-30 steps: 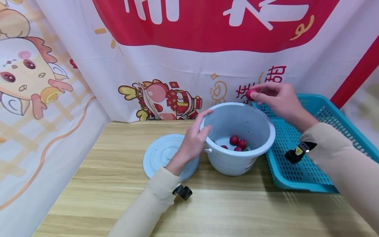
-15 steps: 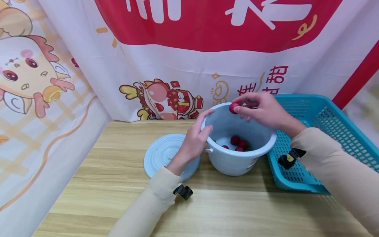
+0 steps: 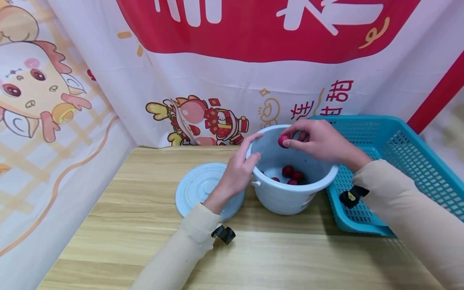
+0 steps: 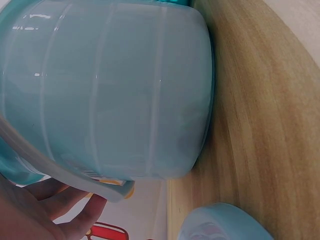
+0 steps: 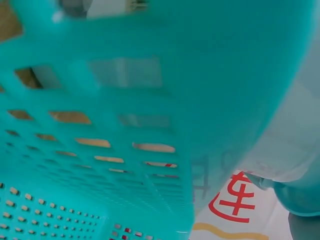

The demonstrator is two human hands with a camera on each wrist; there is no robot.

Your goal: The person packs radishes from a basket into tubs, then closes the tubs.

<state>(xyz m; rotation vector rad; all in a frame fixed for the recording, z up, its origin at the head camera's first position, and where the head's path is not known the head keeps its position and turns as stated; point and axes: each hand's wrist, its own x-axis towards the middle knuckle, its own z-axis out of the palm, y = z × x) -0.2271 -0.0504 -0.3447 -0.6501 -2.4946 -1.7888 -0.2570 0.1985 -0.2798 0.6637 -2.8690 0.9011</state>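
My left hand (image 3: 237,169) grips the near-left rim of a pale blue bucket (image 3: 280,199), thumb over the rim. In the left wrist view its fingers (image 4: 82,217) lie by the bucket's handle (image 4: 55,170). Over the bucket's mouth, my right hand (image 3: 320,141) pinches a small round red radish (image 3: 283,141) between thumb and fingertips. Several more radishes (image 3: 288,171) lie on the bucket's floor, partly hidden by the near wall. The right wrist view shows the bucket (image 5: 295,130) beside basket mesh; the right hand does not appear there.
A teal mesh basket (image 3: 417,145) stands right of the bucket, under my right forearm. A round pale blue lid (image 3: 192,191) lies flat to the left, partly behind my left wrist. The wooden table (image 3: 275,257) meets a printed cloth backdrop (image 3: 203,76) at the back.
My right hand has moved left and down with the radish, from above the basket's edge to the bucket's mouth. The left hand keeps its grip on the rim.
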